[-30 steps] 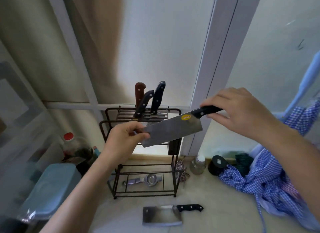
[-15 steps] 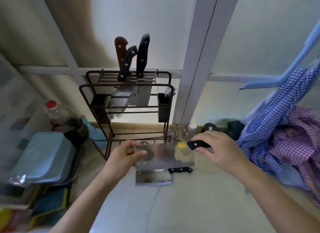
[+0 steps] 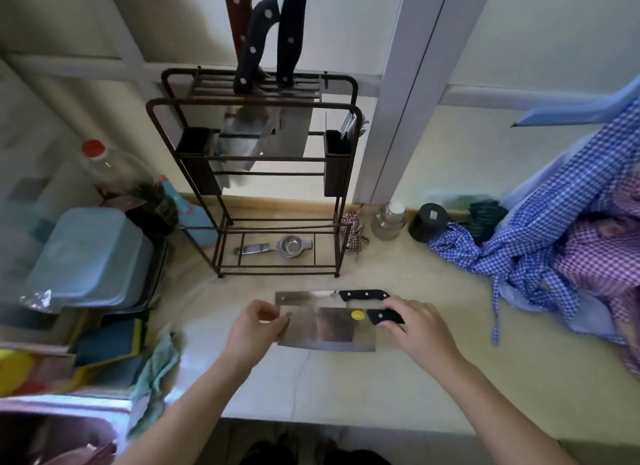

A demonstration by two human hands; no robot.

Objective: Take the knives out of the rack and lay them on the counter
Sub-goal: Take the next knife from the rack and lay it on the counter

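Note:
A dark wire rack [image 3: 341, 194] stands at the back of the counter [image 3: 433, 378]. Three knives stay in its top slots: one brown-handled [image 3: 235, 18], two black-handled [image 3: 254, 45] [image 3: 291, 32]. I hold a cleaver [image 3: 332, 329] with a yellow sticker flat, low over the counter. My right hand [image 3: 419, 326] grips its black handle; my left hand [image 3: 258, 329] pinches the blade's far end. Just behind it another cleaver [image 3: 360, 295] lies on the counter, partly hidden.
A metal strainer [image 3: 277, 247] lies on the rack's bottom shelf. Left of the rack stand a red-capped bottle [image 3: 114, 174] and a blue tub [image 3: 86, 257]. A small bottle [image 3: 389, 219], a black jar [image 3: 427, 220] and checked cloth [image 3: 554, 229] sit right.
Both hands carried the stickered cleaver from in front of the rack's top down to just above the counter, in front of the cleaver lying there. The view tilted downward.

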